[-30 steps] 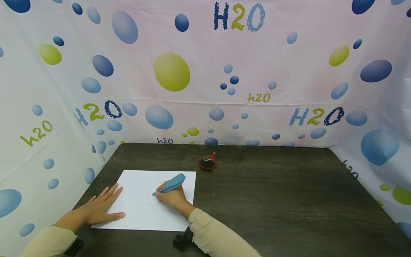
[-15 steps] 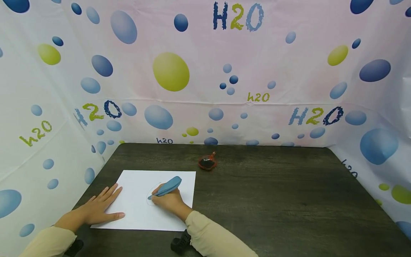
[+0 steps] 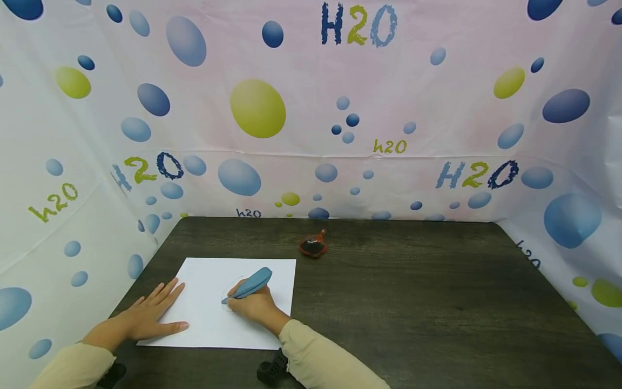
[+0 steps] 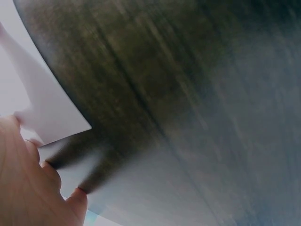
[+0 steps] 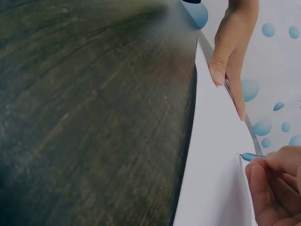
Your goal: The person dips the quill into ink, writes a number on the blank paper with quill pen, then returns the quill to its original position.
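A white sheet of paper (image 3: pixel 201 281) lies on the dark wooden table. Its left part is under my left hand (image 3: pixel 138 319), whose fingers are spread and straight, thumb on the sheet and fingertips along the left edge. My right hand (image 3: pixel 257 307) pinches a blue feather-shaped pen (image 3: pixel 254 283), which leans up to the right. The pen tip (image 5: pixel 242 156) is at a thin, round drawn outline (image 5: pixel 236 172) on the paper; in the head view the hand covers much of that outline. In the left wrist view, a paper corner (image 4: pixel 70 117) shows beyond the left hand (image 4: pixel 23 183).
Toward the back of the table (image 3: pixel 413 286) sits a small reddish-brown dish-like object (image 3: pixel 313 246) with a dark middle. A white curtain (image 3: pixel 311 81) printed with blue and green bubbles surrounds the table. A black wrist device (image 3: pixel 272 371) shows under the right sleeve.
My right hand and the pen have shifted left and slightly toward me, the tip now at the outline's left side. The left hand and paper stay put.
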Motion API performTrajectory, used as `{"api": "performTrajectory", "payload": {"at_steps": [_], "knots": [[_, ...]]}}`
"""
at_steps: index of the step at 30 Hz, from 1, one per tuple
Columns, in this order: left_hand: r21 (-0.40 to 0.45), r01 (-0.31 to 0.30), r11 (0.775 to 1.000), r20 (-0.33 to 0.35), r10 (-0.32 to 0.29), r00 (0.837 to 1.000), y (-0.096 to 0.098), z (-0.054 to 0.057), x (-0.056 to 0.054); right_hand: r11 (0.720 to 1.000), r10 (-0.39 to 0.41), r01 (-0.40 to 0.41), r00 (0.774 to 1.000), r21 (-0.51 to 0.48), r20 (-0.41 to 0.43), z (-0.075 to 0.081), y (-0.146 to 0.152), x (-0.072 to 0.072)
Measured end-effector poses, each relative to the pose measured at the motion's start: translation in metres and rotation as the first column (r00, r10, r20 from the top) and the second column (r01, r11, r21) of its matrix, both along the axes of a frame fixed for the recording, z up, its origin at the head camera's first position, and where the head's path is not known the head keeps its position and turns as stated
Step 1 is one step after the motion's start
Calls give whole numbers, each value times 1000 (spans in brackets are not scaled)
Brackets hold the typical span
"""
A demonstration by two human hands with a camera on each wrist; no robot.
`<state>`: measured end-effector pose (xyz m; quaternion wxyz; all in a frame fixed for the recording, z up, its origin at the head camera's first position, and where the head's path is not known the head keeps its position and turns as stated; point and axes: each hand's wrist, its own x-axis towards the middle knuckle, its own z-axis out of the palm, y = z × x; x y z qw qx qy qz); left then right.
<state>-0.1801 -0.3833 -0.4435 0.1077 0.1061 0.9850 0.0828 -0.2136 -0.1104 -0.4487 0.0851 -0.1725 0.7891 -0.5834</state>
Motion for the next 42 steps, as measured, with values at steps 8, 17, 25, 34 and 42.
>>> {"api": "performTrajectory", "payload": {"at_steps": [8,17,25,34,42], "knots": [[18,5,1000,-8,-5,1000,-2,-3,-1,1000,-5,5,1000,-7,7,2,1,2],[33,12,999,-13,-12,1000,-4,-4,-1,996,-18,21,999,-84,31,0,1,1],[19,13,1000,-33,-12,999,-7,-10,-3,992,-36,44,997,-116,72,4,10,-6],[31,11,999,-21,-10,1000,-4,-6,-1,996,-28,35,996,-86,82,8,27,-24],[22,12,1000,-31,-11,999,-4,-5,0,996,-19,27,996,-85,93,10,45,-41]]}}
